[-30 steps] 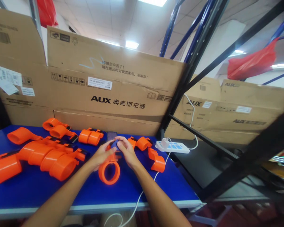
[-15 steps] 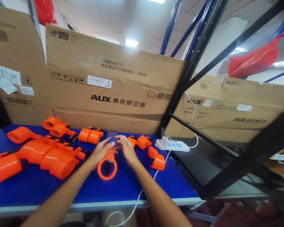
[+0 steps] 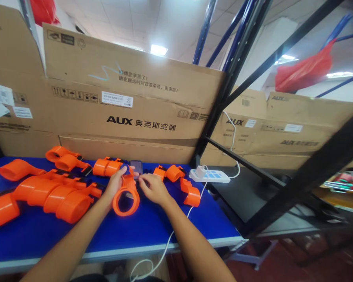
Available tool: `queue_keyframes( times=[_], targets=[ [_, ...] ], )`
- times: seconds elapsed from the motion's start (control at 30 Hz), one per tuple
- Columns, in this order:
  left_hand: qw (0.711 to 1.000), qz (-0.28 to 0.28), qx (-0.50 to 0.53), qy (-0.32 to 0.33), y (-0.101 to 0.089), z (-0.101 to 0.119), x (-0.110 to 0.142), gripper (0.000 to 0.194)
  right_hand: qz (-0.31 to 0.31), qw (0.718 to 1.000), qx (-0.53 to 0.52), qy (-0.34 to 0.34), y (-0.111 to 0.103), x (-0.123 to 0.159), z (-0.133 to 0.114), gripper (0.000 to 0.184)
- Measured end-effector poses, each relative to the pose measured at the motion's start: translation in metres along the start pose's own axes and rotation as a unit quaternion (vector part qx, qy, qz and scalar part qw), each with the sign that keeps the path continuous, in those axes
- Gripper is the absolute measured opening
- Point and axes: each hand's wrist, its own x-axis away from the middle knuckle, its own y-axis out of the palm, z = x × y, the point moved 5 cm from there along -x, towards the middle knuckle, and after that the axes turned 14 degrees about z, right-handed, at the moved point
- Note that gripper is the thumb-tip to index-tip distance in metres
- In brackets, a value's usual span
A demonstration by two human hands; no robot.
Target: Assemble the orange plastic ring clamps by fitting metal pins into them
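My left hand (image 3: 116,182) grips an orange plastic tape dispenser (image 3: 126,203) by its upper handle end, and its round ring hangs down above the blue table (image 3: 153,231). A bit of dark blue shows at the top of the handle near my left thumb. My right hand (image 3: 153,188) is just to the right of the dispenser, fingers curled together; whether something small is in them is hidden. Behind the hands lies a dark phone-like device (image 3: 136,166). A pair of orange dispensers (image 3: 107,167) lies just beyond my left hand.
Several orange dispensers (image 3: 51,196) lie in a row at the left, with more orange pieces (image 3: 191,194) at the right. A white power strip (image 3: 209,175) and its cable (image 3: 172,231) run along the right side. Cardboard (image 3: 141,137) and a black rack post (image 3: 220,113) stand behind.
My right hand has drawn away from the top of the dispenser and curled its fingers. The dispenser in my left hand has turned, showing more of its handle. The view has shifted slightly.
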Motion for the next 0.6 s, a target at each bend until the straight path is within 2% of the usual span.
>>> queue_keyframes(
  times=[0.13, 0.2, 0.23, 0.3, 0.4, 0.5, 0.6],
  targets=[
    [1.000, 0.003, -0.013, 0.004, 0.000, 0.003, 0.002, 0.052, 0.175, 0.982, 0.058, 0.035, -0.042, -0.008, 0.008, 0.027],
    [1.000, 0.000, -0.011, -0.001, 0.001, 0.003, 0.004, 0.054, 0.212, 0.963, 0.146, 0.080, -0.065, -0.014, 0.013, 0.030],
    [1.000, -0.002, -0.010, -0.005, 0.002, 0.003, 0.004, 0.054, 0.207, 0.949, 0.209, 0.114, -0.075, -0.018, 0.017, 0.030],
    [1.000, -0.004, -0.007, -0.011, 0.003, 0.002, 0.006, 0.056, 0.116, 0.922, 0.329, 0.166, -0.088, -0.024, 0.027, 0.028],
    [1.000, 0.004, 0.006, -0.011, 0.003, 0.002, 0.007, 0.057, -0.050, 0.869, 0.456, 0.186, -0.093, -0.025, 0.043, 0.024],
    [0.999, 0.018, 0.031, 0.000, 0.001, 0.007, 0.007, 0.054, -0.187, 0.825, 0.502, 0.181, -0.086, -0.015, 0.059, 0.024],
    [0.998, 0.033, 0.054, 0.010, -0.001, 0.012, 0.006, 0.051, -0.258, 0.798, 0.515, 0.177, -0.077, -0.003, 0.070, 0.028]
  ],
)
